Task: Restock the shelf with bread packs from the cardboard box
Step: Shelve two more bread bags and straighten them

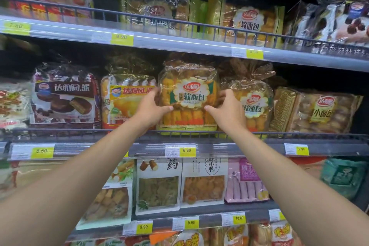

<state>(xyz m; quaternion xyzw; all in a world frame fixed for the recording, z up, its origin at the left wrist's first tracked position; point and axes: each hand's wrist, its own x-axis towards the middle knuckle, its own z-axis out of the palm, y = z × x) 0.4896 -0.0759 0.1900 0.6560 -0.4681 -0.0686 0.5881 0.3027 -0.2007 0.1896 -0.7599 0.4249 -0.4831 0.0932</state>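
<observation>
The left hand and the right hand each grip 1 side of the bread pack, thumbs on the front. The pack stands upright on the middle shelf, behind its rail, touching another bread pack on its right. It looks light and puffy, with slippery wrap. Squeezing could squash the soft bread, so holding the sides gently seems best.

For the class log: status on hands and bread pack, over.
Both hands, left and right, gripping the bread pack. Pack upright behind the shelf rail. Neighbouring packs close either side.
</observation>
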